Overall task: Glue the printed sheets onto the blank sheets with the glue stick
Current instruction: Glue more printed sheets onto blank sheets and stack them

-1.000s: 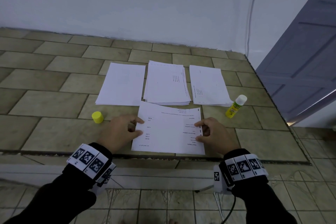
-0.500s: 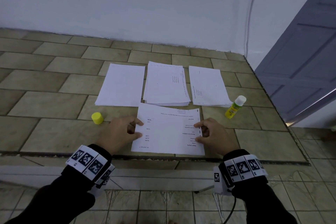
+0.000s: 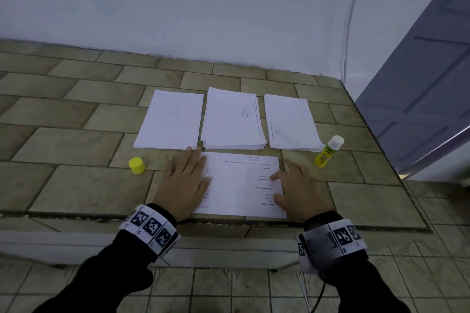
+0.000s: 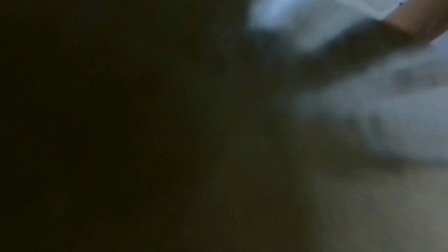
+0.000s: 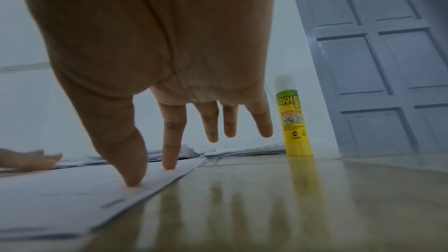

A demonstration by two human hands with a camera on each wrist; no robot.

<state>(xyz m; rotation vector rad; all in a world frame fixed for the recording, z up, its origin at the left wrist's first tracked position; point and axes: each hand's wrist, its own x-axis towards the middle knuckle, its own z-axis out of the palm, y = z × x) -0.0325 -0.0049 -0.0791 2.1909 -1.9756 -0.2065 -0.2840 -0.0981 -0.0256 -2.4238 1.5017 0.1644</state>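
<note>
A printed sheet (image 3: 241,183) lies flat at the table's near edge, its text facing away from me. My left hand (image 3: 197,169) rests flat on its left edge with straight fingers. My right hand (image 3: 281,185) presses its right edge with thumb and index finger (image 5: 168,160), the other fingers lifted. In the right wrist view the sheet (image 5: 60,189) shows a second paper edge just under it. The yellow glue stick (image 3: 328,151) (image 5: 293,118) stands uncapped to the right of my right hand. Its yellow cap (image 3: 136,165) sits left of my left hand. The left wrist view is dark and blurred.
Three paper stacks lie side by side beyond the sheet: a blank stack (image 3: 170,121), a thicker printed stack (image 3: 232,122) and a printed stack (image 3: 290,124). The tiled table (image 3: 76,140) meets a white wall behind. A grey door (image 3: 419,89) stands at the right.
Both hands have gone from curled fingers pinching the sheet's side edges to straight fingers pressing it down. The left hand slid forward along the left edge. The sheet stays in place.
</note>
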